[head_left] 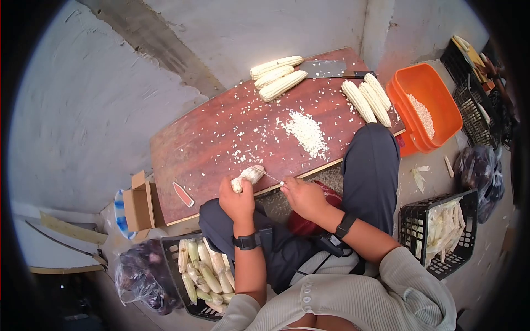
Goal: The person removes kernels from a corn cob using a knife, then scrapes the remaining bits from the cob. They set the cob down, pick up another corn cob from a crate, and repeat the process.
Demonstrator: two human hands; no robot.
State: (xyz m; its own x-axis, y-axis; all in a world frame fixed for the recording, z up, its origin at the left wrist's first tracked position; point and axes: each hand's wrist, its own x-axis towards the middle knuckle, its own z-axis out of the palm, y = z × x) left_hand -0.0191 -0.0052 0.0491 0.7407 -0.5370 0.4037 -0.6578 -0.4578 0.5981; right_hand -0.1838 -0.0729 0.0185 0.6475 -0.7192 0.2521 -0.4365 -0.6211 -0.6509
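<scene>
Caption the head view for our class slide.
Left hand holds a corn cob, right hand a thin tool, at a kernel-strewn board.

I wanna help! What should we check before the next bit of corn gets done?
1. Left hand gripping the cob: ok.
2. Right hand holding the thin tool: ok.
3. Tool's edge facing away from fingers: cannot tell, it's too thin to see.
4. Big knife lying away from both hands: ok, it's at the far side of the board.
5. Loose kernels all in one pile: not ok, many are scattered around.
</scene>
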